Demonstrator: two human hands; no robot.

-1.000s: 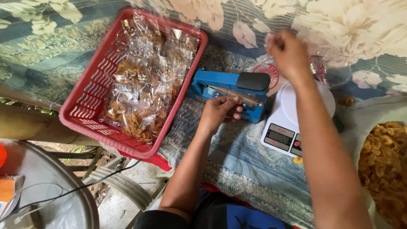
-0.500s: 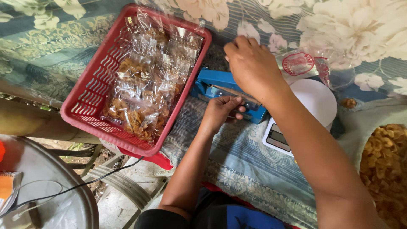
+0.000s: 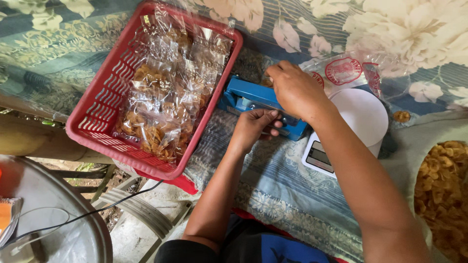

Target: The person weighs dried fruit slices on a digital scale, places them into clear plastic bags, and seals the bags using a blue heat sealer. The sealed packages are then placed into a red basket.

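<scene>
A blue heat sealer (image 3: pixel 243 95) lies on the flowered cloth beside a red plastic basket (image 3: pixel 97 131). My left hand (image 3: pixel 256 124) curls over the sealer's front edge, fingers closed on its arm. On top of the sealer rests my right hand (image 3: pixel 292 90), pinching the end of a clear plastic bag (image 3: pixel 343 70) with a round red label. That bag trails off to the right, behind a white digital scale (image 3: pixel 363 114). The sealer's middle is hidden under both hands.
The basket holds several sealed clear bags of golden chips (image 3: pixel 165 97). A heap of loose chips (image 3: pixel 443 190) lies at the right edge. At the lower left are a round metal lid (image 3: pixel 53 229) and a black cable (image 3: pixel 112 207).
My right hand has swung left from above the scale to the sealer, bringing the bag's end with it. My left hand has stayed on the sealer.
</scene>
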